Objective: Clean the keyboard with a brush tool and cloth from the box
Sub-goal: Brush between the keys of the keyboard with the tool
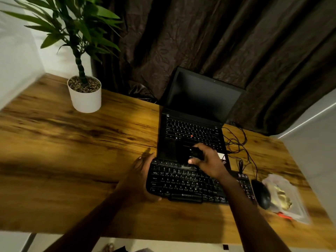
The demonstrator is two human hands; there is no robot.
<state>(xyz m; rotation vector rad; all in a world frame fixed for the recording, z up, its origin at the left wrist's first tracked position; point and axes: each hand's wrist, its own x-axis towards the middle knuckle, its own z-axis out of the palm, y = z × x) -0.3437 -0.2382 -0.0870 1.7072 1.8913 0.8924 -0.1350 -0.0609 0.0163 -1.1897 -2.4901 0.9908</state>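
A black external keyboard (181, 184) lies on the wooden desk, in front of an open black laptop (192, 128). My left hand (141, 177) grips the keyboard's left end, thumb under the front edge. My right hand (207, 160) holds a black brush tool (189, 155) over the keyboard's top rows, and its pale bristle tips touch the keys near the upper middle. A clear plastic box (287, 199) with yellowish contents sits at the right edge of the desk; I cannot make out a cloth.
A black mouse (260, 194) rests between the keyboard and the box. Tangled black cables (236, 142) lie right of the laptop. A potted plant in a white pot (85, 96) stands at the back left. A dark curtain hangs behind the desk (72, 160).
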